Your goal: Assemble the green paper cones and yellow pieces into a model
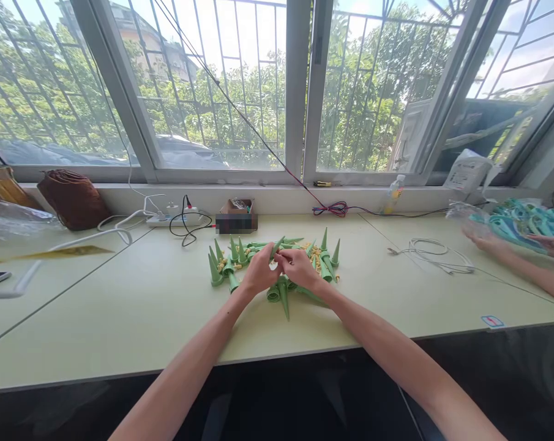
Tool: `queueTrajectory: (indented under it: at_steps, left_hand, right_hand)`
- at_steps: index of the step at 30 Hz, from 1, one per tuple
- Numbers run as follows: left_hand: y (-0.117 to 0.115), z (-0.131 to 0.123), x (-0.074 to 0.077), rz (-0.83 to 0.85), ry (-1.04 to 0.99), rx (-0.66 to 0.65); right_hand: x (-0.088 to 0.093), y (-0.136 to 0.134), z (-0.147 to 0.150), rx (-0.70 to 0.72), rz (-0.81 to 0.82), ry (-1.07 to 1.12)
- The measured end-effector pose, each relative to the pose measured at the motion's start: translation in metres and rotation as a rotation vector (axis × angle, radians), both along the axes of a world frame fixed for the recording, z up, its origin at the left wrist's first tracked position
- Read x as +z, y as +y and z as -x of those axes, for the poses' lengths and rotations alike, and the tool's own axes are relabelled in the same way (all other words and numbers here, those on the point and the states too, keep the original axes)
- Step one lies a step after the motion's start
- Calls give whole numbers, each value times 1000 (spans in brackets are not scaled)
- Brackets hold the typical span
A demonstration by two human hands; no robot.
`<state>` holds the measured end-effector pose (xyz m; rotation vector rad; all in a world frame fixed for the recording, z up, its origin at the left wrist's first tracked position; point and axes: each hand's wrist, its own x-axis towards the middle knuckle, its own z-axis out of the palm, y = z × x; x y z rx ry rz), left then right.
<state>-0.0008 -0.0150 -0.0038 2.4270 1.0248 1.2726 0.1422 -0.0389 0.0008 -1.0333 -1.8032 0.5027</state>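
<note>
My left hand [259, 271] is closed around a green plastic cone spike [278, 245], its pointed tip angled up and away. My right hand [301, 268] meets it at the spike's near end, thumb and fingers pinched together; whatever small piece is between them is hidden. Around both hands lie several more green cone spikes [283, 300], some standing on their wide ends and others on their sides. Small yellowish pieces [249, 252] are scattered among them. A green threaded ring or cap end [273, 294] lies just below my hands.
Behind the spikes stands a small open cardboard box [237, 217]. A power strip [173, 217] with cables sits left of it. Coiled white cable [437, 254] and a bottle [393, 195] are to the right. Another person's hands [490, 245] touch blue-green items [529, 220] at far right.
</note>
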Motion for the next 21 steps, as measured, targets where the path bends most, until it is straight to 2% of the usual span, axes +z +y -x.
queueTrajectory:
  at_steps: [21]
  left_hand:
    - [-1, 0, 1, 13, 5, 10]
  right_hand:
    - [0, 0, 0, 1, 21, -2]
